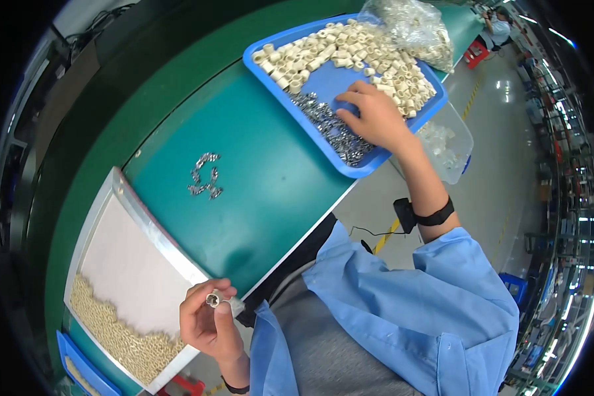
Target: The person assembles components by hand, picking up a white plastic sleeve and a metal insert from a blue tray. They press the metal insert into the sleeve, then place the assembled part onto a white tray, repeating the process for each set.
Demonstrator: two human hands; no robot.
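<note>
My left hand (208, 323), low in the view beside the white tray's corner, is closed on a short cream sleeve (214, 299). The sleeve's open end faces up and something dark and shiny shows inside it. Far off to the right, my right hand (376, 119) reaches into a blue tray (323, 82). Its thumb and forefinger are apart, over the edge of a heap of small metal parts (330, 129); nothing shows between them. Many loose cream sleeves (356, 46) fill the tray's far side and right end.
On the green table (244, 191) lies a small cluster of metal parts (206, 177). A metal-rimmed white tray (132, 244) holds many small cream pieces (112, 323). A clear bag (412, 30) rests on the blue tray's far corner. A clear bin (452, 145) stands beyond the table edge.
</note>
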